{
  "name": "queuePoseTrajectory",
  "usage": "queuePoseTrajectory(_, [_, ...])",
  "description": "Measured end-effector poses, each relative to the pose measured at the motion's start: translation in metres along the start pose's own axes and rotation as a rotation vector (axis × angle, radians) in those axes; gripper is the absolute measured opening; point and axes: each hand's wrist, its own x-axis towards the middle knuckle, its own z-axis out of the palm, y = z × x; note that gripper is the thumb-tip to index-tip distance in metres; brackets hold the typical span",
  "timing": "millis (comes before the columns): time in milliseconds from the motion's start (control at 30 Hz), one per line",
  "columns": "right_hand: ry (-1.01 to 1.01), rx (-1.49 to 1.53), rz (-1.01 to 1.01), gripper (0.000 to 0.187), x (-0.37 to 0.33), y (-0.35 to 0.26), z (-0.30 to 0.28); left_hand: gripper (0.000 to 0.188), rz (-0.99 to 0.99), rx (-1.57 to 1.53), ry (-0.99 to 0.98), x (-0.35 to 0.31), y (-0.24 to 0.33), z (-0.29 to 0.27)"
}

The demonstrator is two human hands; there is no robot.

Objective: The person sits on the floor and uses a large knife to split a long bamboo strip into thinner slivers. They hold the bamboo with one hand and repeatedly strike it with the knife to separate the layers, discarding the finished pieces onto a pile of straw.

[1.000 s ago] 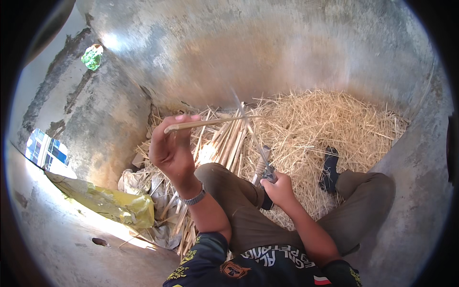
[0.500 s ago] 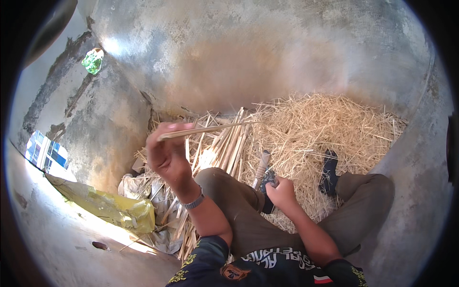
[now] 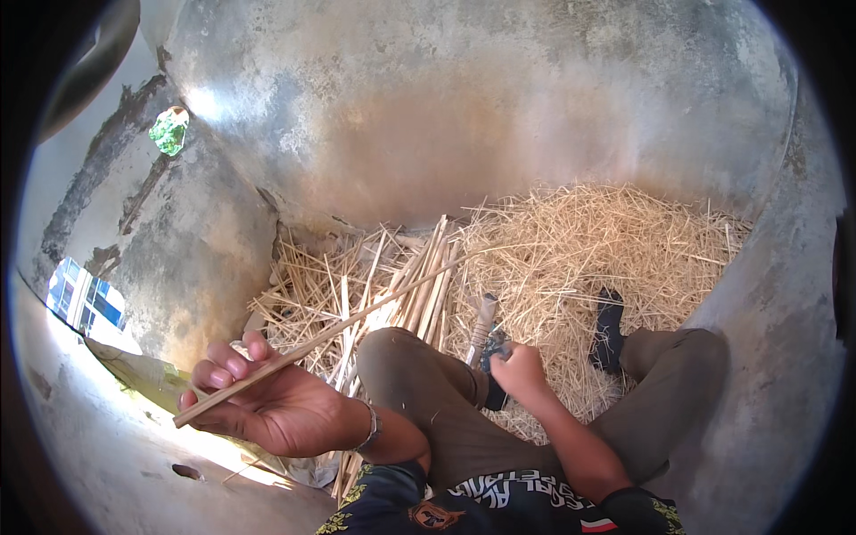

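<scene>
Vs 1 s ago, L hand (image 3: 281, 406) is sitting lower & further L, and the strip (image 3: 357, 317) is sloping from low L up to upper R instead of running almost level; the blurred blade that was crossing it then is no longer showing. R hand (image 3: 524, 374) is staying in abt the same spot. Grip: L fingers & thumb are pinching the strip nr its thick blunt end; R fist is clenching a dark tool (image 3: 493, 355), mostly hidden, can't tell how its blade is pointing. Strip is looking long, thin, tan-brown, tapering twd the far tip, hanging in the air above loose sticks (image 3: 428, 290) w/ its tip over the straw (image 3: 615, 236). Pale ribbed object (image 3: 482, 328) is lying on straw just beyond R fist. Person is sitting w/ knees bent, brown trousers (image 3: 410, 379), dark sock (image 3: 609, 330) on R foot, band (image 3: 370, 428) on L wrist. Around: stained grey wall (image 3: 499, 116) is rising behind, yellowish sheet (image 3: 143, 374) is lying at L, greenery is showing thru a small wall hole (image 3: 168, 132), blue panes thru a larger opening (image 3: 89, 294)
</scene>
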Motion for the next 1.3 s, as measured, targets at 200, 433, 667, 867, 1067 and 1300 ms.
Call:
queuePoseTrajectory(200, [-0.105, 0.041, -0.297, 0.019, -0.022, -0.036, 0.0, 0.031, -0.07, -0.063, -0.148, -0.002, 0.007, -0.016])
queuePoseTrajectory(433, [-0.042, -0.123, 0.146, 0.027, 0.025, 0.035, 0.002, 0.025, -0.124, -0.039, -0.043, 0.012, -0.008, -0.029])
queuePoseTrajectory(667, [-0.056, -0.169, -0.247, 0.024, -0.009, -0.014, 0.001, 0.025, -0.082, -0.042, -0.029, 0.01, 0.01, -0.026])
queuePoseTrajectory(867, [-0.082, -0.146, 0.294, 0.028, 0.041, 0.056, 0.009, 0.02, -0.078, -0.049, -0.069, 0.021, 0.033, -0.041])
queuePoseTrajectory(1067, [0.063, -0.15, 0.396, 0.033, 0.039, 0.085, 0.018, 0.019, -0.108, 0.06, 0.032, 0.023, 0.013, -0.038])
queuePoseTrajectory(1300, [-0.047, -0.002, 0.266, 0.029, 0.03, 0.049, 0.024, 0.029, -0.083, 0.238, 0.159, 0.023, 0.002, -0.04])
